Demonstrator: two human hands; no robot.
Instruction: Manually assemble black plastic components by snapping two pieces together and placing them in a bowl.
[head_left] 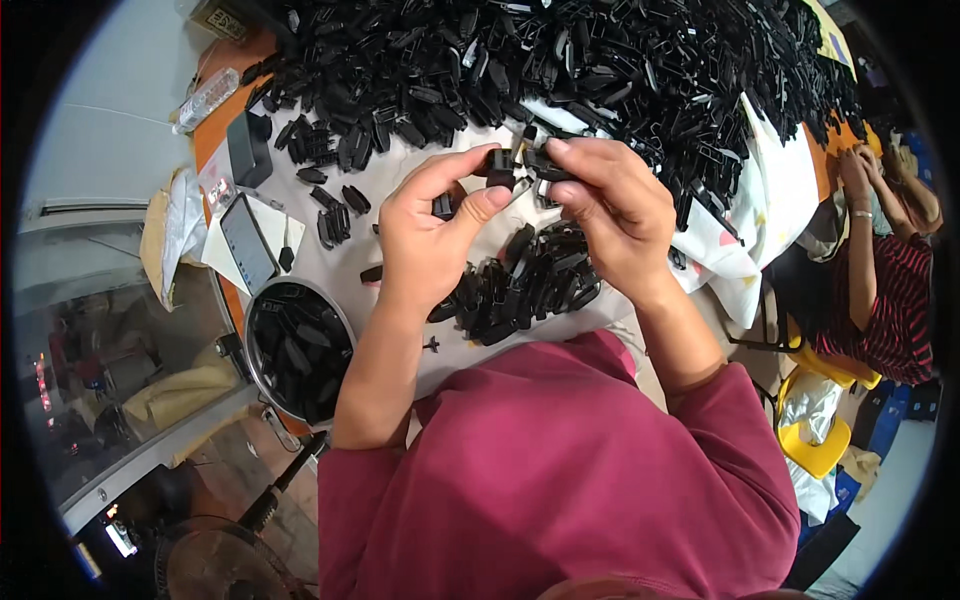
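Note:
Above the table, my left hand (415,225) pinches a small black plastic part (499,170) between thumb and fingers. Close beside it, my right hand (630,210) grips another black plastic piece (548,170) by its fingertips. The two pieces almost meet; whether they touch I cannot tell. A small light or metallic bit shows between them, too small to name. Below my hands, near my body, lies a heap of similar black parts (515,285). Several loose parts (335,215) lie left of my left hand.
A huge pile of black parts (600,70) covers the far table. At left are a bucket (350,325) holding black parts, a phone (248,240), a dark box (250,148) and a plastic bottle (207,100). Another person's arm (862,240) is at right.

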